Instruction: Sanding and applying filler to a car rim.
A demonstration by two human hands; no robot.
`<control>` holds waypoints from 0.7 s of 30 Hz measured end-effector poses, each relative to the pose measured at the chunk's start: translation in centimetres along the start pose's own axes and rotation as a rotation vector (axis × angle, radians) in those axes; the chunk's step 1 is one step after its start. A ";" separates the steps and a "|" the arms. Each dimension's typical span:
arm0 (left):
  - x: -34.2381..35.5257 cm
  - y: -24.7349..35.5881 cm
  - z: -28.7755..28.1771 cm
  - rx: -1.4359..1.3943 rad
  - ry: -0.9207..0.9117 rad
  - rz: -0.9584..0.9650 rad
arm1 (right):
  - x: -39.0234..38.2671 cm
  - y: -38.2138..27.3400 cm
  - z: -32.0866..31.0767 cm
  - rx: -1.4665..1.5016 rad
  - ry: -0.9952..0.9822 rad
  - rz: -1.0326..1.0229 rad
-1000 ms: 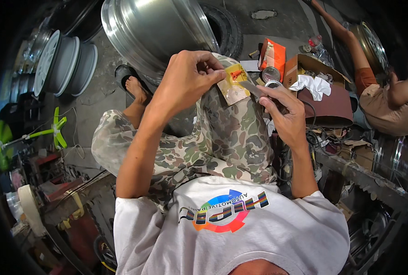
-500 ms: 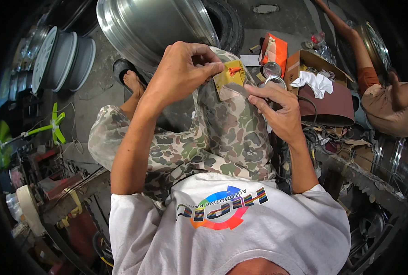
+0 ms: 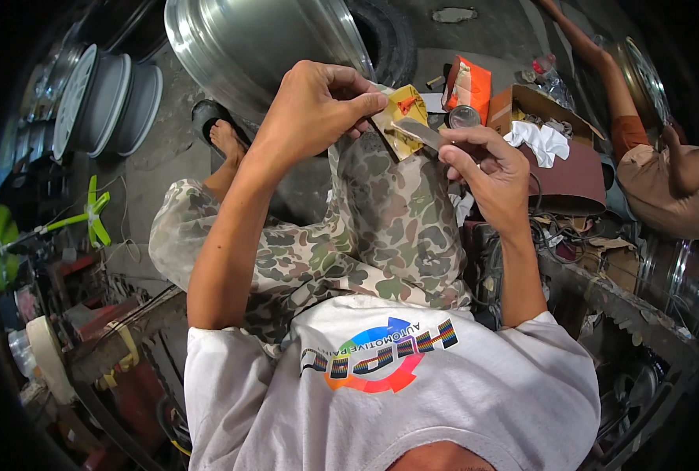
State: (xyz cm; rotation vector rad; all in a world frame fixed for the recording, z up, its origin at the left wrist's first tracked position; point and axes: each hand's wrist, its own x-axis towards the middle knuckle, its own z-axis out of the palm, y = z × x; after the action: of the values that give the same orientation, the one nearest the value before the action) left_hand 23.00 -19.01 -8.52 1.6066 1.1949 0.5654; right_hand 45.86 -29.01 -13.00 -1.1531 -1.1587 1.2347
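Note:
My left hand point(image 3: 318, 106) pinches the left edge of a small yellow sheet point(image 3: 404, 147) between thumb and fingers, over my raised knee. A dab of orange-red paste point(image 3: 406, 104) sits on the upper part of the sheet. A flat grey scraper point(image 3: 420, 133) is gripped between the thumb and fingers of my right hand point(image 3: 490, 169). Its blade points left across the sheet's face, below the paste; whether it touches the sheet I cannot tell. Just beyond my right hand stands a small round tin point(image 3: 464, 117).
A large silver wheel rim point(image 3: 263, 55) lies ahead of my knee, with a black tire point(image 3: 392, 47) behind it. To the right are an orange bag point(image 3: 471, 85), a cardboard box point(image 3: 534, 106) and crumpled white paper point(image 3: 542, 144). Another person's arm point(image 3: 612, 82) shows at far right.
My right hand has moved slightly right and up with the scraper, baring more of the sheet's yellow face. The sheet has tilted and shifted a little right in my left hand.

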 end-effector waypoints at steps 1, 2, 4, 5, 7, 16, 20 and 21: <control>0.0 0.0 -0.1 0.009 -0.010 -0.022 | 0.4 0.2 0.1 -0.057 -0.007 -0.045; 0.1 0.0 -0.2 0.008 -0.008 -0.022 | 0.6 0.4 0.3 -0.114 -0.015 -0.089; 0.2 -0.1 -0.4 0.047 -0.047 -0.007 | 0.7 1.0 0.5 -0.127 0.001 -0.089; 0.1 0.0 -0.4 0.046 -0.044 -0.010 | 0.7 1.3 0.5 -0.126 0.000 -0.114; 0.1 0.0 -0.3 0.027 -0.046 0.005 | 0.8 1.6 0.4 -0.126 -0.001 -0.136; 0.2 -0.7 -0.5 0.035 -0.038 0.001 | 1.2 0.9 -0.6 -0.271 -0.246 -0.161; 0.2 -0.7 -0.5 0.015 -0.046 0.012 | 0.5 0.9 -1.3 -0.082 -0.209 -0.002; 0.2 -0.7 -0.5 -0.002 -0.051 0.013 | 0.4 0.9 -1.4 0.033 -0.163 0.057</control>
State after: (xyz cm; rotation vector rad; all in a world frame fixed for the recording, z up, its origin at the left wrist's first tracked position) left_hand 22.35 -18.63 -8.94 1.6188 1.1467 0.5308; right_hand 47.19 -28.63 -13.96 -1.0835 -1.2284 1.4081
